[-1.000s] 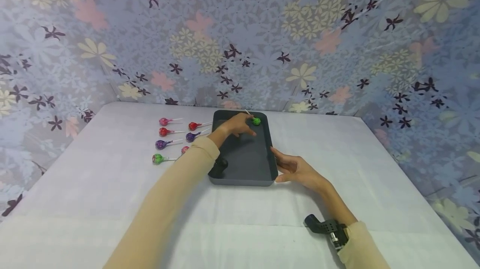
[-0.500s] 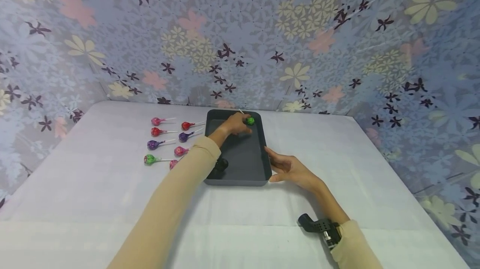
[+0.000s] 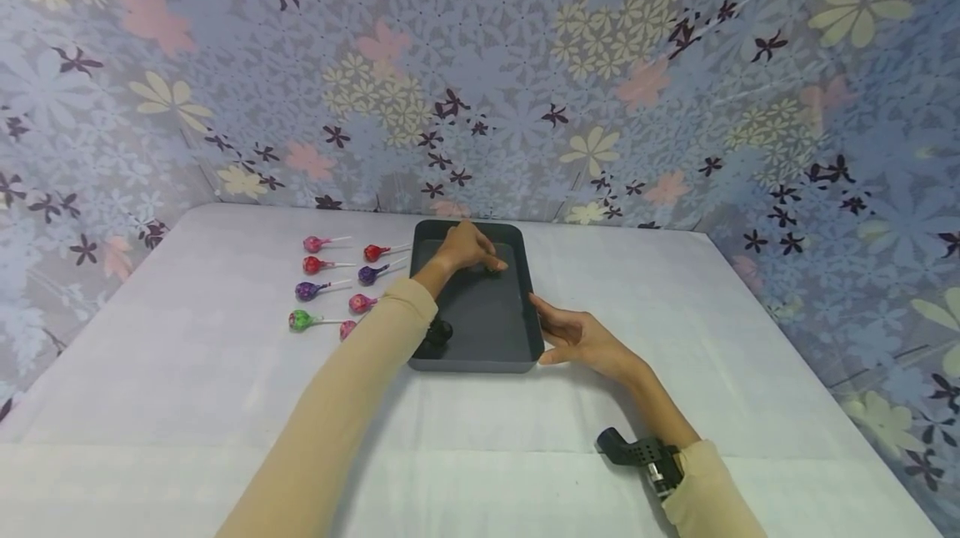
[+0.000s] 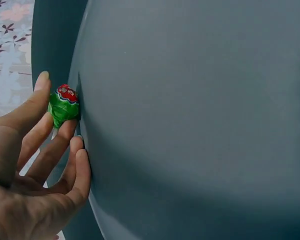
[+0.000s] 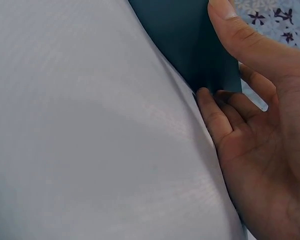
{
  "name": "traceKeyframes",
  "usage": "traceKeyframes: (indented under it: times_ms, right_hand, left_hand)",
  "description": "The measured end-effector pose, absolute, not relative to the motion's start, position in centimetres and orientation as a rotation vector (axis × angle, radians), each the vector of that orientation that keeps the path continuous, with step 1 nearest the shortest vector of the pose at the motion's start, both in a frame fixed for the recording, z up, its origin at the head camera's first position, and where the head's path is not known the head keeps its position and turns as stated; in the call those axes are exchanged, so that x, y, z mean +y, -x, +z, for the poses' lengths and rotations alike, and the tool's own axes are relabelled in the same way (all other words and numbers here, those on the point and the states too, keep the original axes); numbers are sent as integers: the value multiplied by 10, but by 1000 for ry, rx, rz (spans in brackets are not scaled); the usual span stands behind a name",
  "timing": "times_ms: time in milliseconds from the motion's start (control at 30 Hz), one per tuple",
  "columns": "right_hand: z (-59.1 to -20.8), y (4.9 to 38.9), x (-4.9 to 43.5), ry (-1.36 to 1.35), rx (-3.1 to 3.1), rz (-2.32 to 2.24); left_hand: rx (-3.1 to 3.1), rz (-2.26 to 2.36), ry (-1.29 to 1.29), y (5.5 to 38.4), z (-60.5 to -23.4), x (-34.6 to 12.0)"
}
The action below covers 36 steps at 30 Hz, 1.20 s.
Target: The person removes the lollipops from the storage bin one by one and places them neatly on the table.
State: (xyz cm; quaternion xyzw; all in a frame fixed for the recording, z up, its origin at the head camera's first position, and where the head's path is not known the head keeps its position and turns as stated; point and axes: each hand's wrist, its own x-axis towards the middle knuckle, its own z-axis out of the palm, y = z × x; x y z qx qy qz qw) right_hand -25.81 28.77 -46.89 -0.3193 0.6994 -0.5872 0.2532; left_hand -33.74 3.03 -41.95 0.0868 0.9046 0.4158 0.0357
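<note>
Inside the far end of a dark grey tray (image 3: pixel 491 325) is my left hand (image 3: pixel 467 246). In the left wrist view, its curled fingers hold a green lollipop (image 4: pixel 64 107) with a red patch on the wrapper, close to the tray wall. Part of the white stick shows between the fingers. The head view hides this lollipop behind the hand. My right hand (image 3: pixel 577 339) rests with loosely bent fingers (image 5: pixel 213 117) against the outside of the tray's right wall, holding nothing.
Left of the tray, several lollipops lie in two columns: pink (image 3: pixel 312 244), red (image 3: pixel 311 264), purple (image 3: pixel 306 290) and green (image 3: pixel 300 320) ones among them. A white cloth (image 3: pixel 487 446) covers the table. Flowered fabric (image 3: pixel 480 62) hangs behind.
The left hand has turned and dipped at the tray's far end, so the green lollipop has gone from the head view. The right hand stays at the tray. The head view has shifted slightly.
</note>
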Motion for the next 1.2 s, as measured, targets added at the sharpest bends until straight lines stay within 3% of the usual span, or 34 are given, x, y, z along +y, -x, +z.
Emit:
traceKeyframes:
  times_ms: [767, 1200]
  right_hand:
    - [-470, 259, 287, 912, 1908, -1589]
    - [-466, 258, 286, 871, 1906, -1586]
  left_hand:
    - [2723, 1159, -373, 340, -416, 18]
    - [2583, 1349, -405, 338, -414, 8]
